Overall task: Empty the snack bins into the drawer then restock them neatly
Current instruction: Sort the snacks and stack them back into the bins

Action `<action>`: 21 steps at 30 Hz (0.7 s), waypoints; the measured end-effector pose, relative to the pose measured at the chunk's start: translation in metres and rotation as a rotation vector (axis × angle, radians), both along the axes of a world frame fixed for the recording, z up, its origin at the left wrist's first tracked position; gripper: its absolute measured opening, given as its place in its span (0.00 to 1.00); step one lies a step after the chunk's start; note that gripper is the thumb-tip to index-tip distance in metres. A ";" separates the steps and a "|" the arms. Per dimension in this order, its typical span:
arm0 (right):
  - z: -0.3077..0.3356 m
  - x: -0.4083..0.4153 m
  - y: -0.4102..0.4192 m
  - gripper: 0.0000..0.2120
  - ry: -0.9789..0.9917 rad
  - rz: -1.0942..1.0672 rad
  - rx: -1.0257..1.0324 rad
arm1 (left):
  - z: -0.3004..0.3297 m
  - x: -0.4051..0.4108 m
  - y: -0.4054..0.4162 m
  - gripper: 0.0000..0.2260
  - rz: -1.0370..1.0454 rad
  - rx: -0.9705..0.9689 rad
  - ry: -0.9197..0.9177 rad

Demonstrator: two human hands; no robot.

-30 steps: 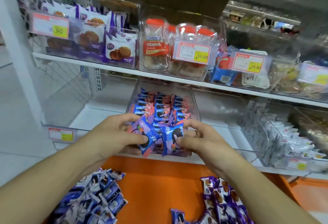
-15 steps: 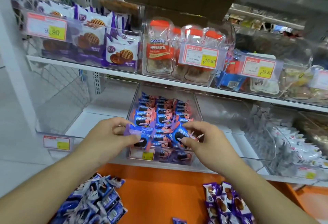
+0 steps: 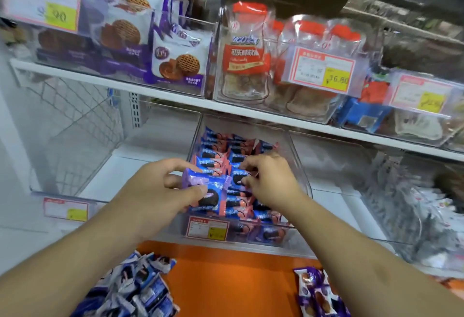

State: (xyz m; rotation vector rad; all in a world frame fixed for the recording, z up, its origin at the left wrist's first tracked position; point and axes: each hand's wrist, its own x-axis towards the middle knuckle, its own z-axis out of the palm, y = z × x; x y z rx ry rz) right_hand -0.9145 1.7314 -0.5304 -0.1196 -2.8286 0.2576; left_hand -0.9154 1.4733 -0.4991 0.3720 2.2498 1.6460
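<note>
A clear snack bin [image 3: 300, 166] on the lower shelf holds rows of blue-and-pink cookie packets [image 3: 221, 151]. My left hand [image 3: 160, 188] grips one such packet [image 3: 209, 195] between thumb and fingers over the bin's front left. My right hand [image 3: 268, 183] reaches into the bin and pinches a packet [image 3: 238, 178] in the stack with its fingertips. Below the shelf lies the orange drawer [image 3: 226, 279] with a pile of blue-and-white packets [image 3: 133, 289] at the left and purple packets [image 3: 319, 294] at the right.
Empty clear bins stand left [image 3: 75, 141] and right [image 3: 334, 163] of the filled one. Farther right a bin holds silvery packets [image 3: 411, 203]. The upper shelf [image 3: 175, 95] carries bins of purple biscuit packs, orange-capped jars and price tags.
Both hands have moved up and deeper into the bin with the packets. The camera has come closer to the shelf.
</note>
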 end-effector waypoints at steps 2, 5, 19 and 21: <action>-0.005 -0.004 0.003 0.12 0.030 0.000 0.039 | -0.002 -0.004 -0.002 0.10 -0.012 0.005 -0.018; -0.010 -0.003 0.003 0.13 0.049 0.017 0.102 | -0.003 -0.006 -0.004 0.11 -0.003 0.029 -0.043; 0.031 0.083 -0.049 0.16 -0.160 0.106 -1.163 | -0.001 0.015 0.013 0.14 0.008 0.285 -0.208; 0.029 0.084 -0.055 0.14 -0.104 0.096 -1.242 | -0.001 0.019 0.016 0.16 -0.021 0.227 -0.147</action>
